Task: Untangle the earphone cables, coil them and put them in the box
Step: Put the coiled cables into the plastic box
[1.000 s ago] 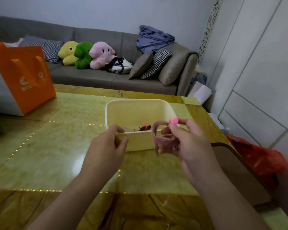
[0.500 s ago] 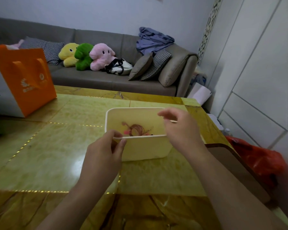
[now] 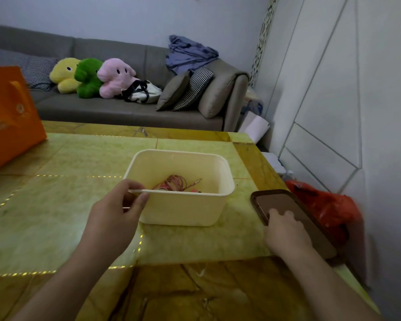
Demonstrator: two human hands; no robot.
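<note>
A cream plastic box (image 3: 183, 207) stands on the green-yellow table. Inside it lies a coiled pink earphone cable (image 3: 175, 183) with its plug pointing right. My left hand (image 3: 116, 214) pinches the box's near left rim between thumb and fingers. My right hand (image 3: 285, 230) is to the right of the box, fingers resting on the near edge of a brown lid (image 3: 294, 216) that lies flat at the table's right edge.
An orange paper bag (image 3: 9, 117) stands at the table's far left. A red plastic bag (image 3: 329, 207) sits on the floor beyond the right edge. A grey sofa (image 3: 116, 107) with plush toys and cushions is behind the table.
My right hand carried the coiled pink cable into the box, let it go, then moved right onto the brown lid. My left hand stayed on the box rim.
</note>
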